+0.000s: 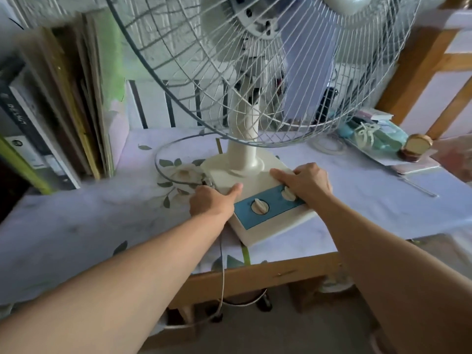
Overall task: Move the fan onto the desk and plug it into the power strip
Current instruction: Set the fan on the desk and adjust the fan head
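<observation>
A cream table fan (244,139) with a wire cage and a blue control panel with two knobs stands on the desk (102,215), its base near the front edge. My left hand (212,201) grips the base's left side, thumb on top. My right hand (304,183) grips the right side, fingers over the panel's right knob. The fan's grey cord (222,267) loops on the desk behind my left hand and hangs over the front edge toward the floor. No power strip is visible.
Books and binders (51,118) stand upright at the left. At the back right lie a teal pouch (375,139), papers and a small gold-lidded jar (415,148). A wooden frame (421,80) rises at the right. The desk wears a pale floral cloth.
</observation>
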{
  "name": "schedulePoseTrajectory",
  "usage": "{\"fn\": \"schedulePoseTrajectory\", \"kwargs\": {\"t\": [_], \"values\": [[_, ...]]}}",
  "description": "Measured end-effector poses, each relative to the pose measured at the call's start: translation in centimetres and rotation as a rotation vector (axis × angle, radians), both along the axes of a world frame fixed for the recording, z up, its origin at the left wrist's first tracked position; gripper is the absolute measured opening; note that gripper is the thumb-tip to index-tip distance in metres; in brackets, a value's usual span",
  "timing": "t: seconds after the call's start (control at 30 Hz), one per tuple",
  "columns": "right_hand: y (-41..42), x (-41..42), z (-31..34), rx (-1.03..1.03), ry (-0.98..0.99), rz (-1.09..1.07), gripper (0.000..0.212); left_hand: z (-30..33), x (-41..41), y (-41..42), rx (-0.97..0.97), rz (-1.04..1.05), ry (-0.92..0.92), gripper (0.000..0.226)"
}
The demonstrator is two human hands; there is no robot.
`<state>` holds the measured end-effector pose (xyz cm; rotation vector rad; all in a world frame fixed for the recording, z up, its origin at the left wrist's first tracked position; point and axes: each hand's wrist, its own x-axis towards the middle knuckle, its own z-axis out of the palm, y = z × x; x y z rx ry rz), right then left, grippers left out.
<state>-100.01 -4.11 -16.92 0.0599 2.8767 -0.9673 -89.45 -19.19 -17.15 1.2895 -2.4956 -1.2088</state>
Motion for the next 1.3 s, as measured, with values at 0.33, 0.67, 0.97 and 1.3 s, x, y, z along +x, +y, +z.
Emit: {"fn": "schedulePoseTrajectory", "kwargs": {"t": [0.33,0.67,0.97,1.3], "values": [[0.1,-1.5,0.1,0.003,-0.036,0.034,0.06,0.4,-0.2,0.2,0.125,-0.024,0.037,0.069],[-1.4,4.6,2.0,0.048,0.029,-0.012,0.069,3.9,3.1,-1.9,0.31,-0.089,-0.09,0.019],[-4.0,9.6,4.3,0.082,0.007,0.047,0.073,7.9,7.1,-6.1,0.215,-0.045,-0.081,0.024],[-8.9,12.5,5.5,0.071,-0.002,-0.049,0.073,9.7,7.0,-13.2,-0.214,-0.401,-0.143,0.035]]}}
